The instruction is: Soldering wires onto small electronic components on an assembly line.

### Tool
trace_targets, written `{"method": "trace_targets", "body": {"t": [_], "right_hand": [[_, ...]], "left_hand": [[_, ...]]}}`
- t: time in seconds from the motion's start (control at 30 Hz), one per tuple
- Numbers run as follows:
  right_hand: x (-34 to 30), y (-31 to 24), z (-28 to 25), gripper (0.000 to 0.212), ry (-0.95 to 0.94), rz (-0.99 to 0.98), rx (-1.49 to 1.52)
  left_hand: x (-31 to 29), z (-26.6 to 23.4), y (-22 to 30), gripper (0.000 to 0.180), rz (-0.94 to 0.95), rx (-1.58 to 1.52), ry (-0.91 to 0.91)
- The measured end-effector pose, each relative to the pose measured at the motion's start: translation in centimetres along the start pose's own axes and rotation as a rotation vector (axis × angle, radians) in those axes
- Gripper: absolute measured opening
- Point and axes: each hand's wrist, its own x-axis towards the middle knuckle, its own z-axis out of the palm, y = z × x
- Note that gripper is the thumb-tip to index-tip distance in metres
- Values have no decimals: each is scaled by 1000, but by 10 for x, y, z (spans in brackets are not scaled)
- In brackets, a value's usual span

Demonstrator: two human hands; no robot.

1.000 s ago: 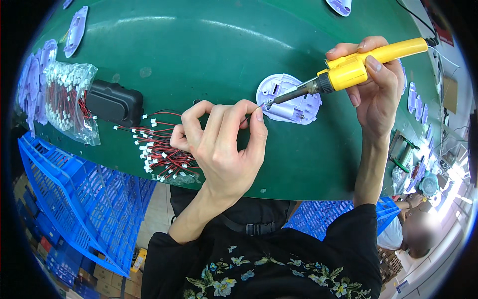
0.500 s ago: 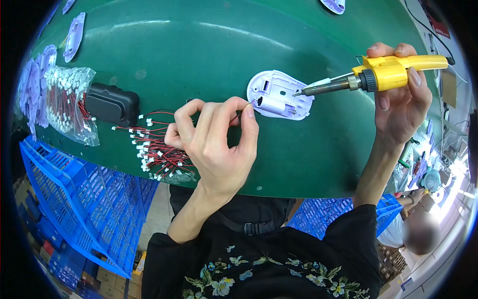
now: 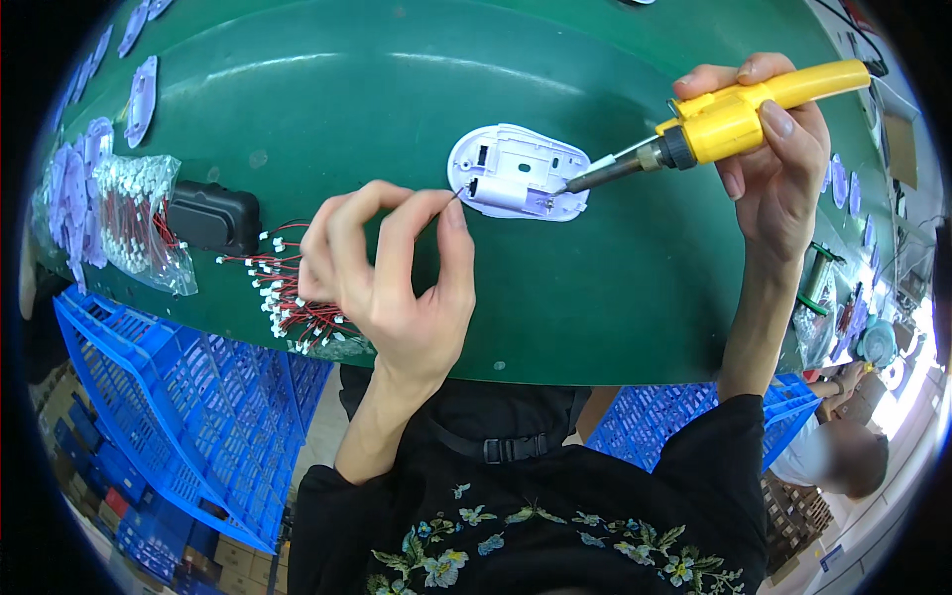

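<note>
Clasping a yellow soldering iron [image 3: 716,125] in the right grip [image 3: 783,174], with its tip [image 3: 575,185] at the right end of a lavender shell [image 3: 508,192] on the green counter [image 3: 595,307]. Pinching a thin dark wire [image 3: 459,194] in the left grip [image 3: 397,268], just beside the shell's left end. With loose red wires [image 3: 315,315] nearby, and a black case [image 3: 213,216] farther left.

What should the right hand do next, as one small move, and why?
Perhaps the right hand should settle the soldering iron's tip on the small metal part: it points close there, though contact is unclear, and the left hand is near the purple shell's other end.
</note>
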Motion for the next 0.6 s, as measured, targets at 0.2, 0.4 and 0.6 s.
{"method": "trace_targets", "body": {"t": [0.2, 0.4, 0.6], "right_hand": [[4, 23, -3, 24, -109, -23, 99], [5, 25, -5, 23, -42, 16, 51], [4, 27, -6, 24, -97, 7, 84]], "left_hand": [[-7, -7, 8, 23, 272, 97, -113], [-12, 0, -1, 28, 330, 13, -119], [-12, -3, 21, 26, 202, -10, -159]]}}
